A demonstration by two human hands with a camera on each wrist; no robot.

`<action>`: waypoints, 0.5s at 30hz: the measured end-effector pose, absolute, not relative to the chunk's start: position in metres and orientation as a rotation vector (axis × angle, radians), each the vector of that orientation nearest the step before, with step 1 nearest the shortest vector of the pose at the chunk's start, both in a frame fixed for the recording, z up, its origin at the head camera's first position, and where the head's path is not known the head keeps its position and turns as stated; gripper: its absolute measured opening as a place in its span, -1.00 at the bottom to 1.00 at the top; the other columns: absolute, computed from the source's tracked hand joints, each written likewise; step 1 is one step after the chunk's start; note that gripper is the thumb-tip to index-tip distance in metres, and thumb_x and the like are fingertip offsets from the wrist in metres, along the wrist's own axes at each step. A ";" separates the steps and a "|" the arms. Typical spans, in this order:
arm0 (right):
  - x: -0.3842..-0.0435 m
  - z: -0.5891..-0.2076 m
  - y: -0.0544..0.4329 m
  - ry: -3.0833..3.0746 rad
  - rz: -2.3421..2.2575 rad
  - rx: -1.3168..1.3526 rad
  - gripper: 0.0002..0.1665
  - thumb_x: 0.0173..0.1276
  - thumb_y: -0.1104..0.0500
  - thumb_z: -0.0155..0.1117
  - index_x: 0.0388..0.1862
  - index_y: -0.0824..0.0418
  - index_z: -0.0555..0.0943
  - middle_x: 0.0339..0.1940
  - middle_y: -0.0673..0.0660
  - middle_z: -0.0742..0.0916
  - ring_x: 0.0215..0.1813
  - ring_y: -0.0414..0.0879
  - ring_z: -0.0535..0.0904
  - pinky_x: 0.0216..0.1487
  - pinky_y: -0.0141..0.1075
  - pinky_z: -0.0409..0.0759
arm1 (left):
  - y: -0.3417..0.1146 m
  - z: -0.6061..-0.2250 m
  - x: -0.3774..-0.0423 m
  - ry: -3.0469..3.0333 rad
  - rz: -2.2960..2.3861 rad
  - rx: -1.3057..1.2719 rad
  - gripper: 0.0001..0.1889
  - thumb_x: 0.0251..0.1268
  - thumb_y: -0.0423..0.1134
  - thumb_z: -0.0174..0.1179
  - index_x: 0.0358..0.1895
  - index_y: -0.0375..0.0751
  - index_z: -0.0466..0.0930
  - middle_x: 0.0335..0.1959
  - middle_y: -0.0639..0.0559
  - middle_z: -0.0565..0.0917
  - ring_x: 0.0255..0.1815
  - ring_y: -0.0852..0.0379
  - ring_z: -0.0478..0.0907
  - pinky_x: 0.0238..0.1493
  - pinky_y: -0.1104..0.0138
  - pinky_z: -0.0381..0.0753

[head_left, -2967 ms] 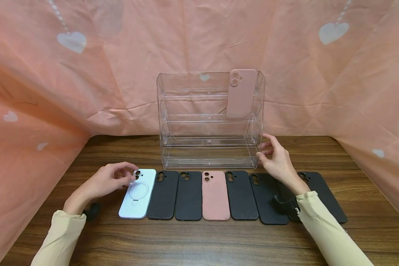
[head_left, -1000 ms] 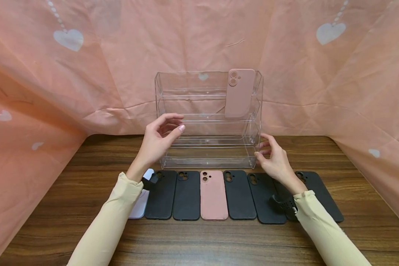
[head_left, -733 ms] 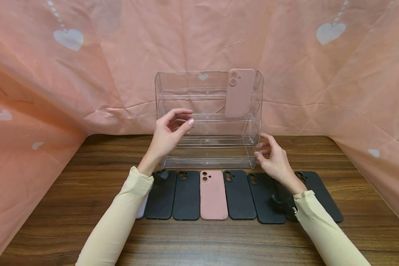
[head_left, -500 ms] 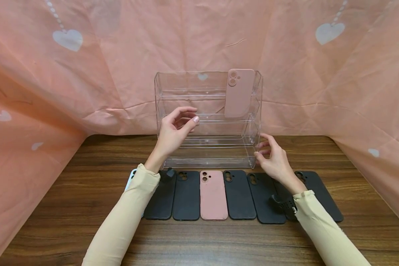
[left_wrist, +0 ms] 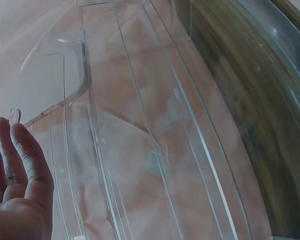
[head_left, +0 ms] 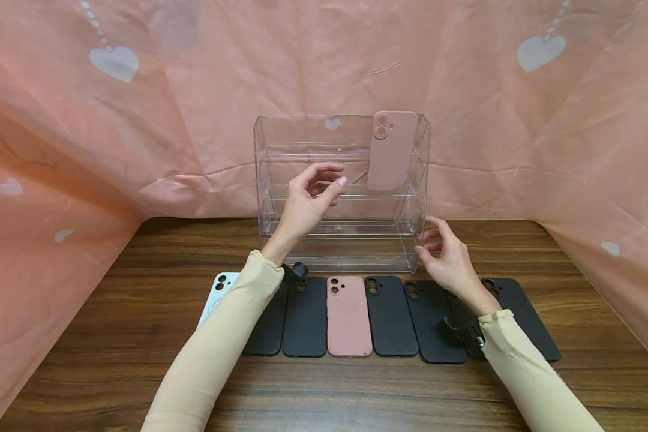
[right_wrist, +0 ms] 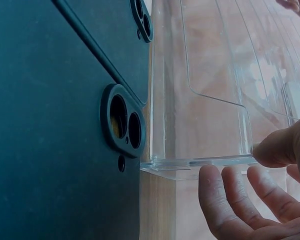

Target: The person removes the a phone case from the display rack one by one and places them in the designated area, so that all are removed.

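Observation:
A clear stepped display rack stands at the back of the table. One pink phone case leans upright at the right of its top tier. My left hand hovers before the rack's middle tiers, fingers loosely bent and holding nothing, left of that case. At the rack's lower right side, my right hand pinches the side panel between thumb and fingers. A row of phone cases lies in front: a white one partly under the left sleeve, several black ones and a second pink one.
The brown wooden table spreads under everything. Pink cloth with white hearts walls the back and both sides. Black wrist straps hang under the wrists, and the right forearm covers part of the black cases at the right.
My left hand has left the white case and moved right and up to the front of the rack, carrying nothing. The right hand stays on the rack's side.

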State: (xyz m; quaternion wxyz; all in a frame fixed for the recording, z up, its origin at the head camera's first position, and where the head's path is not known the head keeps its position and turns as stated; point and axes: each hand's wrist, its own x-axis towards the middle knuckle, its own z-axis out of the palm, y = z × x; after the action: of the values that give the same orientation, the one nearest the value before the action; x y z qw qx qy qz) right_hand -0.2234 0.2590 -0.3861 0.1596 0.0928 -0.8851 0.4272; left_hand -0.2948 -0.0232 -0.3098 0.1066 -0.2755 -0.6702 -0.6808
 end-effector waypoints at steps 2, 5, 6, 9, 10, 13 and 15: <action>-0.223 -0.386 0.259 -2.528 1.216 0.267 -0.23 0.31 0.50 0.27 0.48 0.27 0.31 -0.02 0.40 0.65 -0.09 0.33 0.74 -0.41 -0.60 0.60 | -0.018 -0.308 -0.297 -1.970 -2.010 -0.805 -0.70 0.41 -0.31 0.28 0.15 -0.28 0.61 -0.08 -0.15 0.69 -0.18 0.06 0.72 -0.10 -0.01 0.77; -0.223 -0.386 0.260 -2.530 1.213 0.271 -0.23 0.31 0.50 0.27 0.48 0.27 0.31 -0.02 0.40 0.65 -0.09 0.33 0.74 -0.41 -0.59 0.61 | -0.011 -0.306 -0.302 -1.964 -2.013 -0.781 -0.71 0.40 -0.30 0.28 0.13 -0.27 0.63 -0.09 -0.13 0.70 -0.21 0.05 0.70 -0.11 -0.02 0.75; -0.223 -0.385 0.260 -2.531 1.213 0.272 -0.23 0.31 0.50 0.27 0.48 0.27 0.31 -0.02 0.40 0.65 -0.09 0.33 0.74 -0.40 -0.59 0.61 | -0.009 -0.304 -0.304 -1.965 -2.014 -0.770 -0.71 0.40 -0.30 0.28 0.13 -0.26 0.63 -0.10 -0.11 0.70 -0.23 0.05 0.69 -0.13 0.03 0.75; -0.223 -0.385 0.261 -2.533 1.210 0.274 -0.23 0.31 0.50 0.27 0.49 0.26 0.31 -0.02 0.39 0.65 -0.09 0.33 0.74 -0.40 -0.60 0.60 | -0.002 -0.301 -0.309 -1.957 -2.023 -0.745 -0.72 0.40 -0.29 0.28 0.11 -0.25 0.64 -0.12 -0.08 0.70 -0.23 0.00 0.69 -0.17 0.13 0.75; -0.222 -0.385 0.261 -2.534 1.207 0.275 -0.23 0.31 0.50 0.27 0.49 0.27 0.30 -0.02 0.39 0.65 -0.10 0.33 0.74 -0.41 -0.59 0.60 | 0.000 -0.300 -0.311 -1.954 -2.025 -0.738 -0.72 0.40 -0.30 0.28 0.11 -0.25 0.64 -0.13 -0.08 0.70 -0.23 -0.03 0.69 -0.18 0.16 0.74; -0.221 -0.385 0.261 -2.536 1.206 0.278 -0.22 0.32 0.50 0.27 0.49 0.27 0.30 -0.02 0.39 0.64 -0.10 0.32 0.74 -0.41 -0.58 0.61 | 0.007 -0.299 -0.317 -1.949 -2.018 -0.726 -0.73 0.40 -0.31 0.28 0.10 -0.30 0.64 -0.15 -0.11 0.71 -0.21 -0.14 0.69 -0.22 0.21 0.74; -0.221 -0.386 0.262 -2.537 1.205 0.275 -0.22 0.32 0.49 0.28 0.49 0.27 0.30 -0.02 0.38 0.64 -0.10 0.31 0.74 -0.41 -0.58 0.61 | 0.010 -0.299 -0.322 -1.959 -1.998 -0.716 -0.73 0.39 -0.31 0.29 0.09 -0.31 0.64 -0.15 -0.13 0.72 -0.17 -0.13 0.69 -0.19 0.27 0.72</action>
State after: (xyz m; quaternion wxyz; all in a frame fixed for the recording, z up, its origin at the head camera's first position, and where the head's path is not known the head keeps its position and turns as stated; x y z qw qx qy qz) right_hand -0.2208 0.2617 -0.3856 0.1589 0.0962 -0.8876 0.4215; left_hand -0.3217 0.0102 -0.2990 0.1264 -0.2459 -0.6729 -0.6861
